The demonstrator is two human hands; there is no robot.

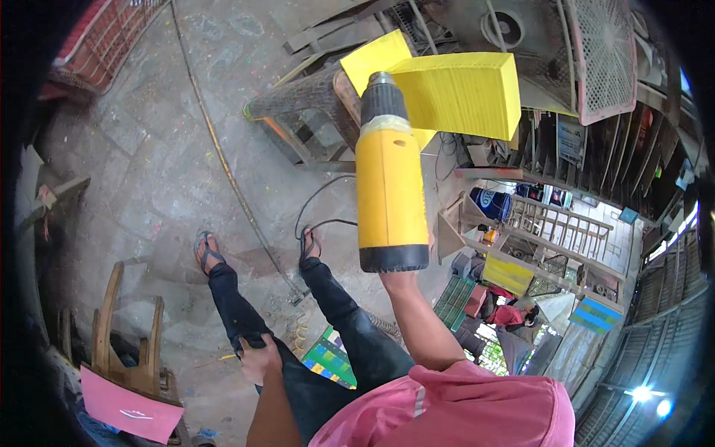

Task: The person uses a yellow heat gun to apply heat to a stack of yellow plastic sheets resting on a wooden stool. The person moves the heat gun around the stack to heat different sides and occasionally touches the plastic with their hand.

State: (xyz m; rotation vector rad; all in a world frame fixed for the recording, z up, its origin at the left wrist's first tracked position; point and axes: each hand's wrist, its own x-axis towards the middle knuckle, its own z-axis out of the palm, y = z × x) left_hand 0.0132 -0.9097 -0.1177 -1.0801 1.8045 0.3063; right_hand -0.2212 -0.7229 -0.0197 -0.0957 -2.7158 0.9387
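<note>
A yellow heat gun (389, 190) with a dark front collar, a metal nozzle and a black rear cap is raised in front of me. My right forearm runs up behind it; the tool's body covers the hand that grips it. A black cable trails from behind the gun toward the floor. Beyond the nozzle lies a stack of yellow sheets (465, 93), with loose yellow pieces beside it, on a worn stand (320, 93). Low at the left, my left hand (261, 361) is closed on the dark trouser leg (232, 302) near my knee.
A long thin rod or pipe (216, 141) crosses the concrete floor. A wooden chair frame with a pink panel (130, 406) stands at lower left, a red crate (112, 41) at upper left. Racks and a pink mesh basket (607, 59) fill the right. Another person (510, 314) is farther off.
</note>
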